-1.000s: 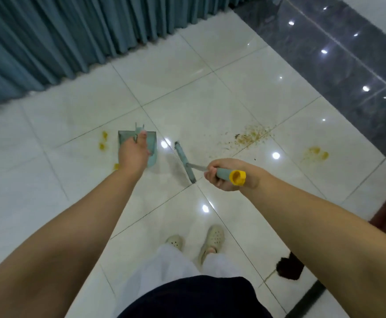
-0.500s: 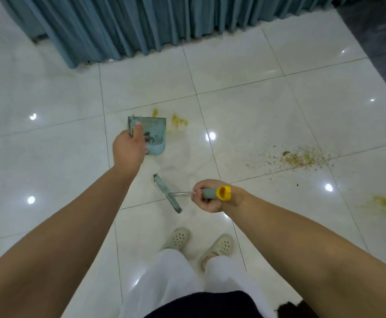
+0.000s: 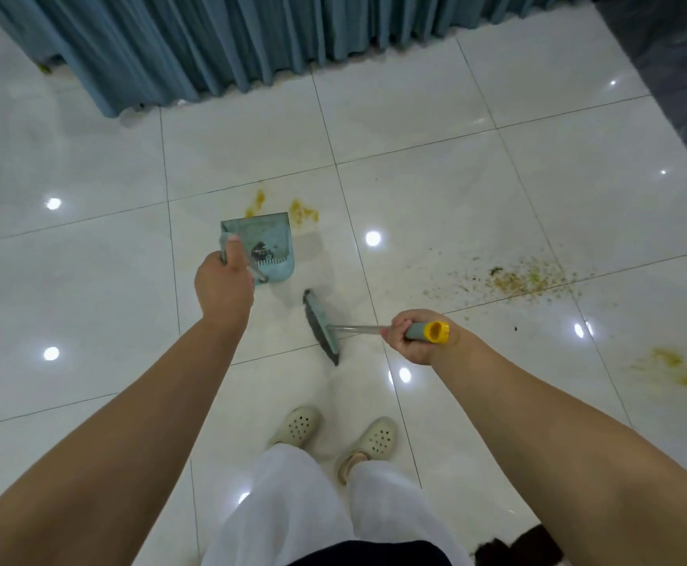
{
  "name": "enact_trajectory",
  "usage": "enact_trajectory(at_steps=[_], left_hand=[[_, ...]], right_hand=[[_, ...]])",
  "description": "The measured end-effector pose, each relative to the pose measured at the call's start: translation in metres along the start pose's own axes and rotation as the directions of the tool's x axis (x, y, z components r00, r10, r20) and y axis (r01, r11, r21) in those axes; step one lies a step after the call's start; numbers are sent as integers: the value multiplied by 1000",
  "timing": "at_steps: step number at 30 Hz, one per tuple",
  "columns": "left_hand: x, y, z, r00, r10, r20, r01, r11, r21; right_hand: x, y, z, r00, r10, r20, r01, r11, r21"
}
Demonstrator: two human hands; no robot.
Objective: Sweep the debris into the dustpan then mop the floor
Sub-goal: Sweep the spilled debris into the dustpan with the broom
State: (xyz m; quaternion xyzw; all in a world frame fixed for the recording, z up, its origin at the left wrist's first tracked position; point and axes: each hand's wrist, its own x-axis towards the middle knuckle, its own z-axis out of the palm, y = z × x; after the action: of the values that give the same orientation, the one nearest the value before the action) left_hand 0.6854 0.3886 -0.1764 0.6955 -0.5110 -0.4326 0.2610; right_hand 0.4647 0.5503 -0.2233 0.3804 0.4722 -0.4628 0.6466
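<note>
My left hand (image 3: 222, 283) grips the handle of a teal dustpan (image 3: 266, 243), which holds a small dark clump of debris. My right hand (image 3: 411, 336) is closed on the yellow-capped handle of a teal broom (image 3: 322, 325); its head hangs just above the white tile floor, a little right of and below the dustpan. A scatter of yellow-brown crumbs (image 3: 517, 277) lies on the tiles to the right. Yellow stains (image 3: 301, 210) sit just beyond the dustpan, and another yellow stain (image 3: 674, 365) marks the floor at the far right.
A blue-grey curtain (image 3: 252, 42) hangs along the far edge of the floor. Dark grey tiles (image 3: 685, 67) border the top right. My feet in cream clogs (image 3: 333, 435) stand below the broom. A dark object (image 3: 513, 549) shows at the bottom edge.
The view has swung left, so the crumbs and stains shifted right in frame. Dustpan and broom stay held; the broom head now sits closer to the dustpan.
</note>
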Motion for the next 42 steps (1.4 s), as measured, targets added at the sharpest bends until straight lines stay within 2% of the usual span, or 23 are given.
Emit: enact_trajectory(at_steps=[6, 11, 18, 24, 32, 36, 42], left_hand=[[-9, 20, 27, 999, -43, -31, 38, 985, -169], [-17, 24, 37, 999, 37, -16, -40, 978, -206], [-11, 33, 22, 997, 73, -3, -72, 977, -202], [20, 34, -14, 997, 80, 1, -79, 982, -175], [58, 5, -70, 999, 51, -12, -52, 993, -109], [73, -10, -92, 998, 40, -51, -44, 996, -82], [83, -29, -108, 995, 35, -92, -41, 997, -64]], right_hand=[[-26, -44, -49, 989, -135, -54, 140, 985, 102], [-38, -63, -81, 975, -203, -90, 215, 965, 149], [-41, -37, -77, 969, -235, -70, 240, 969, 60], [-36, 12, -36, 983, -178, 35, 180, 982, -58], [-10, 87, 60, 997, 26, 73, -6, 966, -258], [10, 123, 105, 989, 133, 56, -112, 950, -290], [42, 153, 139, 987, 147, 72, -123, 957, -263]])
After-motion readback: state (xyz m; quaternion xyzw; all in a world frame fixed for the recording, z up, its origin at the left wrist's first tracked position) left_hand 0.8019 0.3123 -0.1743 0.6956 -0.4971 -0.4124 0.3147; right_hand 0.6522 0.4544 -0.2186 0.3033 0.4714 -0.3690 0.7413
